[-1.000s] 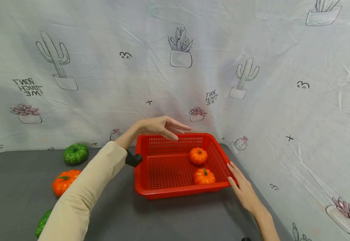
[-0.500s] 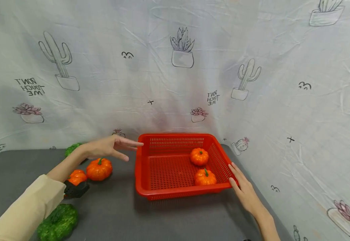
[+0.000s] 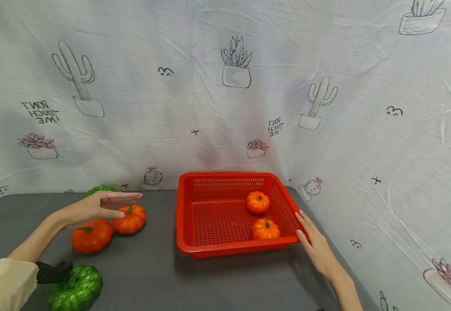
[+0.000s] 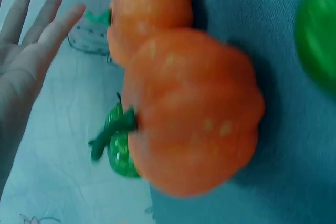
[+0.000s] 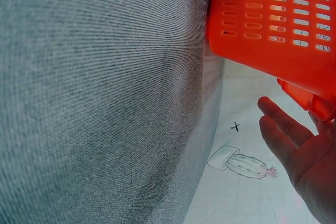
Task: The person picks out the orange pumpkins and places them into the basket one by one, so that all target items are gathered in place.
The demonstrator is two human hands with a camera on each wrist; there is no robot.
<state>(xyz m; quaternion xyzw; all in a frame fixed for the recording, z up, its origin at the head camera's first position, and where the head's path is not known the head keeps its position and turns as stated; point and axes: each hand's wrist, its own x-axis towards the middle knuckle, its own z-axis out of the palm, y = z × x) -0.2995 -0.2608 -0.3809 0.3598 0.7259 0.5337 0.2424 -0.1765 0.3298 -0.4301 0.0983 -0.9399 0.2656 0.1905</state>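
My left hand (image 3: 89, 210) hovers over two orange pumpkins on the table, its fingers straight and nothing held. The nearer pumpkin (image 3: 92, 237) lies below the hand; the other pumpkin (image 3: 130, 219) is beneath the fingertips, partly covered by the thumb. In the left wrist view, the hand (image 4: 29, 51) is spread beside the orange pumpkin (image 4: 194, 114). My right hand (image 3: 318, 248) rests with extended fingers against the right front corner of a red plastic basket (image 3: 229, 248). Inside that basket sit two smaller-looking orange pumpkins (image 3: 258, 203) (image 3: 266, 229), near its right side.
One green pumpkin (image 3: 77, 289) lies at the front left, partly behind the wrist strap (image 3: 52, 272). Another green pumpkin (image 3: 100, 189) shows at the table's back edge, mostly hidden by the left hand. A cactus-print cloth (image 3: 194, 99) hangs behind and on the right of the grey table (image 3: 143, 276).
My left hand has moved left and down, from above the basket to over the orange pumpkins at the left. The right hand has stayed at the basket's corner.
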